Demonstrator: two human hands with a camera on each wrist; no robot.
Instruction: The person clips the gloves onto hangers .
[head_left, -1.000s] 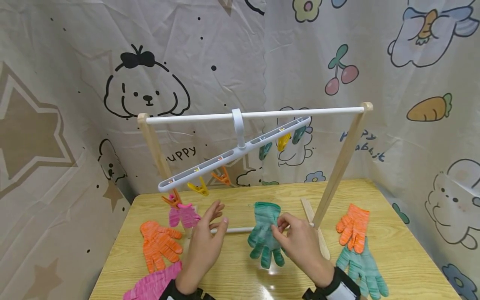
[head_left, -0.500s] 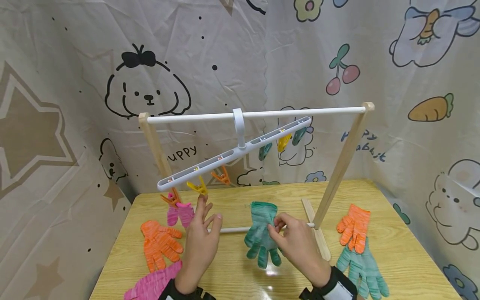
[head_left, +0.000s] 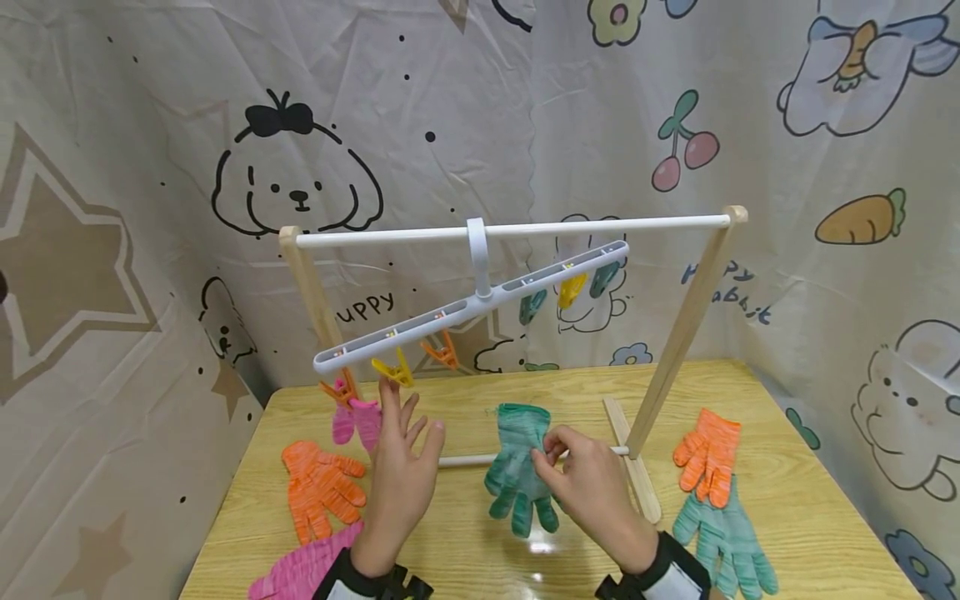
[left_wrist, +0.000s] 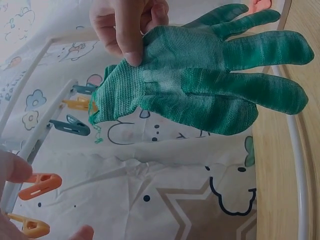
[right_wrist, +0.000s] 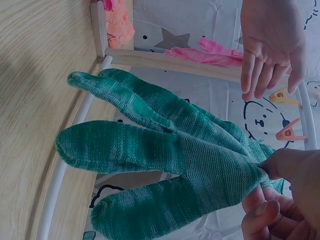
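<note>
In the head view my right hand (head_left: pixel 592 492) pinches a green knit glove (head_left: pixel 519 442) at the side of its cuff, and the glove's fingers hang down. The right wrist view shows the thumb and fingers of that hand pressed on the glove (right_wrist: pixel 215 170). My left hand (head_left: pixel 405 475) is raised with fingers extended and holds nothing. Its fingertips are right at a yellow clothespin (head_left: pixel 395 371) under the left half of a grey-blue clip hanger (head_left: pixel 517 290). An orange clothespin (head_left: pixel 442 352) hangs beside it. Another orange clothespin (head_left: pixel 341 390) grips a pink glove (head_left: pixel 366 421).
The hanger's hook (head_left: pixel 477 258) sits on the white rod (head_left: pixel 615 224) of a wooden stand (head_left: pixel 684 333). Green and yellow clothespins (head_left: pixel 572 290) hang on its right half. An orange glove (head_left: pixel 322 492) and a pink one (head_left: pixel 303 567) lie left; orange (head_left: pixel 708 450) and green gloves (head_left: pixel 731 542) lie right.
My left hand has moved up and left to the yellow clothespin. The hanger's left end has risen slightly and its right end has dropped. The held green glove has shifted a little left.
</note>
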